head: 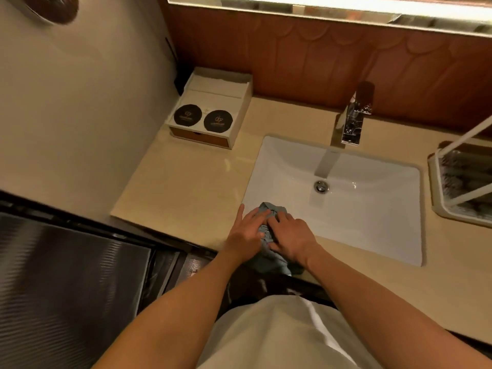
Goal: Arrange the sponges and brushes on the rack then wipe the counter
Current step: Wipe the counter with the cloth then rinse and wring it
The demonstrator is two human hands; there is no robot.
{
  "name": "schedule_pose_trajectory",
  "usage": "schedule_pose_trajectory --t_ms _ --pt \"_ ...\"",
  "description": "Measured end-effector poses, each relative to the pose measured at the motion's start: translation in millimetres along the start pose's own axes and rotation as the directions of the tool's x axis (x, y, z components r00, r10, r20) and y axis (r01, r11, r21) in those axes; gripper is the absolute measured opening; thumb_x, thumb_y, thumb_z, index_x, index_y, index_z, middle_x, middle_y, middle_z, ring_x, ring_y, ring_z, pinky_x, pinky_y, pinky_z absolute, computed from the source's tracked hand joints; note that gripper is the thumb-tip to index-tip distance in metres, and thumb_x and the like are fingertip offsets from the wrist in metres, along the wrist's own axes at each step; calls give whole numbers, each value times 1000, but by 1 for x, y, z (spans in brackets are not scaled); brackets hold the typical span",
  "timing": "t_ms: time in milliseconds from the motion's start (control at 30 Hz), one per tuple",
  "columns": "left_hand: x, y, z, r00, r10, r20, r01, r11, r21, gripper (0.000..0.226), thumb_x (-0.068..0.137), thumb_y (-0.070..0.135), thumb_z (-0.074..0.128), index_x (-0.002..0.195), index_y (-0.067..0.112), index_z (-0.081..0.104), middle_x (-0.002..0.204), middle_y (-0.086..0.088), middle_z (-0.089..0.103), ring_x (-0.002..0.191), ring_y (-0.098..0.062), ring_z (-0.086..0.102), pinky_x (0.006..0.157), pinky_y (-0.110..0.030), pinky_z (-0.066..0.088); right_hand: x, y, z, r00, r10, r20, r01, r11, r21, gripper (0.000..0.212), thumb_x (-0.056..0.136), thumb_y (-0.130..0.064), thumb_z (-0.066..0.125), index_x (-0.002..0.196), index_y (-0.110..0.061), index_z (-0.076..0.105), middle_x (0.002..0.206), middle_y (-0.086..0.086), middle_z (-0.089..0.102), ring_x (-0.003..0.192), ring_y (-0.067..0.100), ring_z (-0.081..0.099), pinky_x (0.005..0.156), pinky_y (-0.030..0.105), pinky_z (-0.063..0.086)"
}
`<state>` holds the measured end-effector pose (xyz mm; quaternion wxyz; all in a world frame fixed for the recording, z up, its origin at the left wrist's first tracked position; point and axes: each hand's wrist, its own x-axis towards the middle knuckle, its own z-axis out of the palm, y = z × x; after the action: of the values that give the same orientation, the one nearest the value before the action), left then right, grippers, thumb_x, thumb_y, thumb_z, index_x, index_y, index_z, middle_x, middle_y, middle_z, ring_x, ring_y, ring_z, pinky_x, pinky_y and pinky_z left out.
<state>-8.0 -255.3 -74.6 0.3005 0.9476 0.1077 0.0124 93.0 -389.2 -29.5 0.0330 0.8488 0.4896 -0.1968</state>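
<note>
Two hands meet on a bunched grey-blue cloth [274, 259] at the 7 o'clock corner of the white sink [359, 209]. The left hand [246, 230] lies flat on it with straight fingers, and the right hand [291, 235] grips its folds. The glossy beige worktop [191, 187] carries a white box [213, 113] with two black round lids at 10 o'clock, a chrome tap [351, 121] at 12 and a white-framed rack [463, 182] at 3. Brown panelling [319, 57] backs it.

White sink [372, 209] with metal drain [321, 186], chrome faucet [351, 121] behind it. White box [241, 118] back left, two black round discs [187, 115] on top, wooden drawer front below. Wood wall panel [306, 57] behind.
</note>
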Motion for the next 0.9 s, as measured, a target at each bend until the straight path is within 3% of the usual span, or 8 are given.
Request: schedule_pose_trajectory --t_ms 67,267,333,433,533,633,733,900 --pt "-2 -2 1 997 -51 -52 49 998 -29 59 86 7 47 145 5 49 142 -12 57 136 -29 49 127 -45 4 8 -1 -2 999 -31 -8 31 999 38 60 93 -47 58 141 -17 38 139 11 47 121 29 50 89 39 45" --pt "10 -2 -20 975 -221 -11 222 973 57 66 81 -7 57 144 13 53 128 -7 67 122 -24 54 127 -44 4 31 -12 -10 998 -62 -26 64 994 88 53 97 -41 59 141 -18 40 140 12 49 120 30 52 96 38 44" --pt "16 -10 -28 967 -254 12 254 967 -12 58 82 -7 54 133 18 61 121 -4 69 112 -26 57 123 -39 23 40 -20 -12 998 -36 -42 41 993 111 51 98 -40 57 141 -16 41 135 11 53 115 29 55 96 37 44" --pt "23 -19 -46 963 -268 41 271 953 -140 45 78 -10 56 115 14 65 129 0 56 106 -26 60 93 -41 52 54 -31 -9 997 -10 -82 19 995 100 47 98 -42 52 136 -15 45 124 10 59 104 29 60 87 36 46" --pt "31 -24 -59 965 -259 32 261 953 -153 38 80 -9 54 111 12 61 127 2 44 92 -24 61 81 -43 54 68 -42 -10 990 53 -130 -38 993 115 38 96 -35 54 126 -11 53 108 10 65 90 29 64 74 35 46" --pt "34 -40 -68 952 -294 -86 277 947 -166 22 90 3 53 109 9 60 121 -3 43 97 -21 57 85 -38 52 83 -57 -15 970 120 -211 -90 985 149 24 92 -28 61 105 -8 59 89 12 68 77 33 67 59 33 38" --pt "32 -63 -75 955 -282 -90 274 957 -94 24 95 18 55 117 11 56 123 -5 47 104 -22 53 92 -40 46 101 -66 -17 969 203 -143 -193 978 81 36 104 -40 39 120 -10 50 104 9 68 94 31 65 67 36 40" --pt "40 -103 -82 979 -168 -116 170 985 8 35 88 18 50 118 5 64 113 -13 64 92 -36 59 79 -45 50 118 -70 -22 957 218 -193 -172 957 232 53 101 -60 35 122 -15 50 103 9 69 91 33 65 66 34 32"
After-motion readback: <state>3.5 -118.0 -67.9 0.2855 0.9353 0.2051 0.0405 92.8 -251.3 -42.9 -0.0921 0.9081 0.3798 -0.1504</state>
